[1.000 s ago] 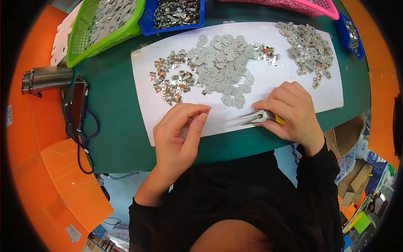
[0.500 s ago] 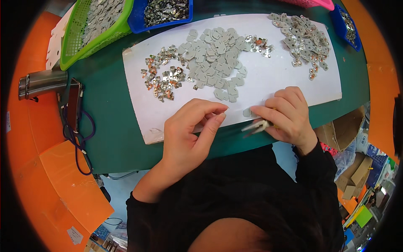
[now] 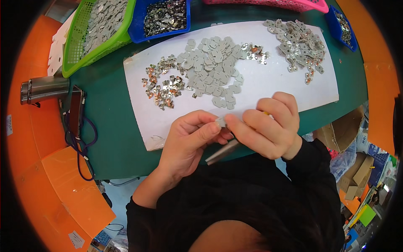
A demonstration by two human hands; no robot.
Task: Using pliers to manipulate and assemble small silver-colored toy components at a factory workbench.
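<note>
Over the front edge of the white board (image 3: 252, 90), my left hand (image 3: 187, 136) pinches a small grey plate (image 3: 221, 121) between thumb and index finger. The index fingertip of my right hand (image 3: 268, 126) meets the same plate from the right. Curled inside my right hand is a pair of pliers (image 3: 223, 152), its metal jaws pointing down and left below the plate. Whether the jaws are apart cannot be made out. Beyond my hands lies a heap of grey plates (image 3: 212, 63), with small metal clips (image 3: 168, 82), silver and copper coloured, to its left.
Plates with metal pieces on them (image 3: 300, 44) lie at the board's far right. A green basket (image 3: 69, 63), a blue bin (image 3: 161, 35), a pink basket (image 3: 268, 5) and a blue tray (image 3: 334, 31) line the far side. A steel cup (image 3: 46, 89) and a corded phone (image 3: 76, 111) are at left.
My right hand has come left and turned, bringing the grey plate to my left fingertips. The pliers have swung beneath, their jaws now pointing down and left.
</note>
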